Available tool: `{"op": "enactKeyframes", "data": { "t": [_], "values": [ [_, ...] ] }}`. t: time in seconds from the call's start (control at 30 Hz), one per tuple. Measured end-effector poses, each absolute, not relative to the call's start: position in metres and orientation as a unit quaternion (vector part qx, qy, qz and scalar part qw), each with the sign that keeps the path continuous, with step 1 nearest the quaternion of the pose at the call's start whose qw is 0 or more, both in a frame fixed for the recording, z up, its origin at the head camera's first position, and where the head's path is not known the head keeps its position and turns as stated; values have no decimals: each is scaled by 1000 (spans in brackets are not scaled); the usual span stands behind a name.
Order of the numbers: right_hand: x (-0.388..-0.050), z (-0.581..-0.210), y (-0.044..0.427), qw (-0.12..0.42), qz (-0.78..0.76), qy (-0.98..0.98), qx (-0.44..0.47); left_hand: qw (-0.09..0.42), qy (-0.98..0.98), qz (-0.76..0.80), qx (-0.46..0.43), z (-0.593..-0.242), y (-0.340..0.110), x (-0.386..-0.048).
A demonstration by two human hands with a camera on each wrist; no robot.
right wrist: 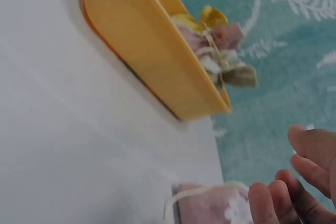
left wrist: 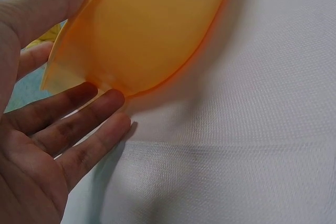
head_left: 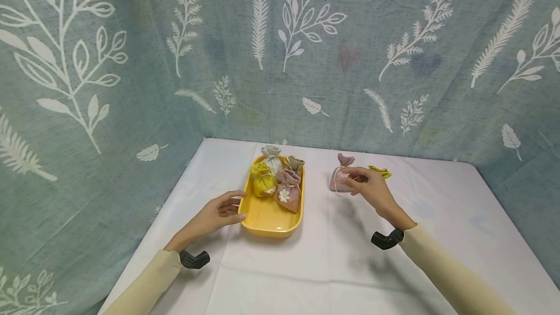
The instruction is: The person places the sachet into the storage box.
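A yellow tray (head_left: 271, 227) holds several small drawstring pouches at its far end: a yellow pouch (head_left: 264, 182), a pale grey pouch (head_left: 273, 162), a brownish pouch (head_left: 295, 163) and a pink pouch with a white flower (head_left: 288, 196). My left hand (head_left: 220, 214) touches the tray's left side with loosely extended fingers (left wrist: 100, 111). To the right of the tray, another pink pouch (head_left: 339, 179) stands upright on the table. My right hand (head_left: 372, 188) is at its right side, fingers (right wrist: 275, 198) bent loosely and partly covering it; no firm grip shows.
Behind my right hand, a yellow-green pouch (head_left: 380, 171) is mostly hidden. A white cloth covers the table (head_left: 280, 276). Teal leaf-patterned fabric (head_left: 262, 101) hangs behind the table and along both sides.
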State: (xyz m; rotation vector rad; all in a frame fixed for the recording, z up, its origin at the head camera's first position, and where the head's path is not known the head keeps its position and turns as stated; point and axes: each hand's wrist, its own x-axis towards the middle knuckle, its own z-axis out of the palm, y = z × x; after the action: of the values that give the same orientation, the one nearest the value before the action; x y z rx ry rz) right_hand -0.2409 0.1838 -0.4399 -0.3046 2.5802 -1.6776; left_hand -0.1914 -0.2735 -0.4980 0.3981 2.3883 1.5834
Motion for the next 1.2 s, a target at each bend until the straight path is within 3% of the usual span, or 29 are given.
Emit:
{"op": "enactKeyframes", "data": {
  "t": [0.9,1.2],
  "values": [
    [-241,-466,268,-34,-498,865,41,129,820,543,127,-497,-275,-192],
    [-251,-471,270,2,-468,882,57,133,821,541,123,-495,-274,-191]
  ]
}}
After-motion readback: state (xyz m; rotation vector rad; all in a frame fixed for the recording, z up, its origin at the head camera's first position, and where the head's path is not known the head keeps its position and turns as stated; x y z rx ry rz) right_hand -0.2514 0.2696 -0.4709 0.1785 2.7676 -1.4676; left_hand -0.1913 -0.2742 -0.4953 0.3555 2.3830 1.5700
